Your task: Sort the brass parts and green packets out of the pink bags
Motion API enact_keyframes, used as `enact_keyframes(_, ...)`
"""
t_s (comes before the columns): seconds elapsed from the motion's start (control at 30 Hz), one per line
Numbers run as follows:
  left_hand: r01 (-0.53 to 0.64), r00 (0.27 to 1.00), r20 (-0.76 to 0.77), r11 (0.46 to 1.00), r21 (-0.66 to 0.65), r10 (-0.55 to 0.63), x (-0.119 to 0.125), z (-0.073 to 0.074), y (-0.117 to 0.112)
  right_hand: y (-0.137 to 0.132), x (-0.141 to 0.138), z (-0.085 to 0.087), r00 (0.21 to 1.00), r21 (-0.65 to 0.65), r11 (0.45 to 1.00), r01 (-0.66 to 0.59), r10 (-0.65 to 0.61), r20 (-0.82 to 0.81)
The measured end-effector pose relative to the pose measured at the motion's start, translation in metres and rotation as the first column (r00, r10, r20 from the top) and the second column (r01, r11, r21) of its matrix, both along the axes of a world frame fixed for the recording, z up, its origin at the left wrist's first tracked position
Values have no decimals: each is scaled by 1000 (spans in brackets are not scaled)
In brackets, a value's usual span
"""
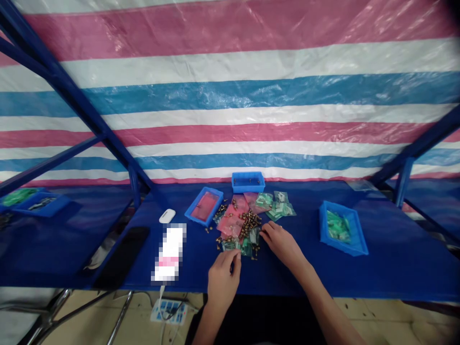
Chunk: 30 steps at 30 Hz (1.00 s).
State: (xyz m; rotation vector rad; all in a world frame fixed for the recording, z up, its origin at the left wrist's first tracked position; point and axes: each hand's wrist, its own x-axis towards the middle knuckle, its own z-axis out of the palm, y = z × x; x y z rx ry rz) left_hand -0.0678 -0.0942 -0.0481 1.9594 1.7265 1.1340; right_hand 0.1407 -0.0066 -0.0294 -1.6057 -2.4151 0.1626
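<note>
While I am monitoring remotely, the left hand [223, 280] and right hand [282, 244] are working at loose brass fittings [248, 224].
Reading left to right, I am noting a shallow blue plastic tray [214, 203] sitting within easy reach; the left fingertips [235, 256] are pinching at the heap's near edge, hold unconfirmed; glossy pink plastic bags [230, 225] are lying beneath the small cylindrical pieces; the right hand is loosely curling, contents unconfirmed; a second blue tray [325, 230] is holding green packets [338, 226].
</note>
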Motion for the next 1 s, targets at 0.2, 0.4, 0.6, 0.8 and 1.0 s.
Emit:
enact_keyframes(0.2,-1,1000,0,1000,-2,1,0,1,1,35,-9,60,989,-14,994,-109,107,-103)
enact_keyframes(0.4,-26,999,35,1000,10,25,0,-2,0,83,-8,107,982,162,972,171,-154,-110)
enact_keyframes(0.6,-28,1000,12,999,21,28,2,-3,1,34,3,29,987,-13,1000,6,-8,-161)
enact_keyframes(0.8,6,999,-54,1000,25,-5,1,2,0,10,-15,-9,993,6,997,71,-70,-97)
enact_keyframes(1.0,-3,999,-47,999,38,4,1,0,-1,19,-20,-3,999,40,998,39,-39,-8)
